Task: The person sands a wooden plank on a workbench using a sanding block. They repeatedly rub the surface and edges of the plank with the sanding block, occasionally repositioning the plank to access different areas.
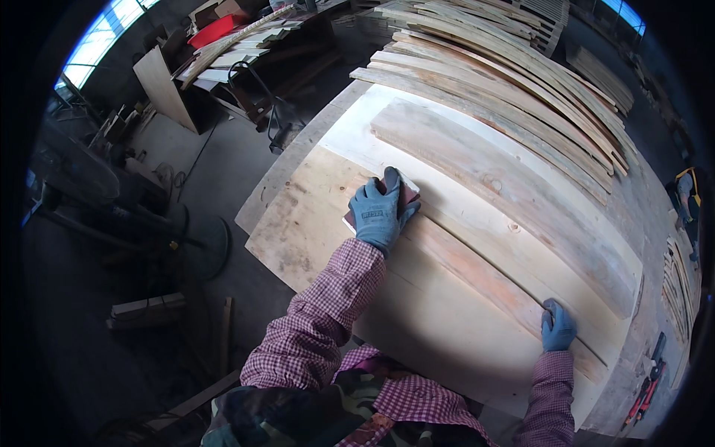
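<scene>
Both my hands wear blue-grey work gloves. My left hand [377, 214] is wrapped over a sanding block [408, 195] with a dark reddish face and a pale edge, pressed down at the far left end of a narrow wooden board [469, 266]. At the near right end of that board, my right hand [558, 328] grips its edge with curled fingers. The board lies on a light plywood sheet [424, 328]. Beyond it, a wider, pinkish-stained plank [491, 182] rests roughly parallel.
Long, rough wooden slats [506, 97] are piled along the table's far side. Red-handled pliers [645, 391] lie at the right, near more thin strips [676, 290]. Back left, a bench carries wood pieces and a red tray [217, 31]. A dark round-based stand [208, 242] is left of the table.
</scene>
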`<act>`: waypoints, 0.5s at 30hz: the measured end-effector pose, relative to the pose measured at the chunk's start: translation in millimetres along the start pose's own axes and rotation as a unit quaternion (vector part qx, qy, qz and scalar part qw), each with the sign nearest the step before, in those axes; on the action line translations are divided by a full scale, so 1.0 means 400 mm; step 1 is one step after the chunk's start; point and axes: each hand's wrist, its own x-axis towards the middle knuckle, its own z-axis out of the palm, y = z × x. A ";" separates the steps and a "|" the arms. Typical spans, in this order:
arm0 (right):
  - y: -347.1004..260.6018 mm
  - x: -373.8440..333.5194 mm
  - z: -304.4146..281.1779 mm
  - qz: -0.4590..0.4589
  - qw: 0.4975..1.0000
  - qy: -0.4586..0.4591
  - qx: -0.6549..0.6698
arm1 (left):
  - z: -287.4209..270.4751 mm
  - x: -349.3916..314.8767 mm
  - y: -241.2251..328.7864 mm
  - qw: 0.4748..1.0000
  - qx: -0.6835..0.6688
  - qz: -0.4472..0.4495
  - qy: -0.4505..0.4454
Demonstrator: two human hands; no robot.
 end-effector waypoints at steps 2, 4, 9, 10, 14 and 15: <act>-0.030 0.019 -0.036 0.034 0.998 0.000 -0.060 | 0.011 -0.082 0.095 0.996 -0.040 0.080 -0.025; -0.031 0.042 -0.039 -0.013 0.993 0.089 -0.072 | 0.028 -0.169 0.184 0.983 -0.075 0.162 -0.039; -0.069 0.055 -0.076 0.048 0.994 0.093 -0.025 | 0.005 -0.122 0.105 0.977 -0.068 0.184 -0.083; -0.065 0.055 -0.074 0.059 0.995 0.081 -0.021 | -0.020 -0.057 0.055 0.986 -0.029 0.140 -0.090; -0.045 0.058 -0.053 0.075 0.995 0.061 -0.034 | -0.033 0.174 -0.173 0.987 0.101 -0.048 -0.118; -0.048 0.062 -0.045 0.074 0.994 0.064 -0.042 | -0.030 0.206 -0.206 0.980 0.110 -0.086 -0.143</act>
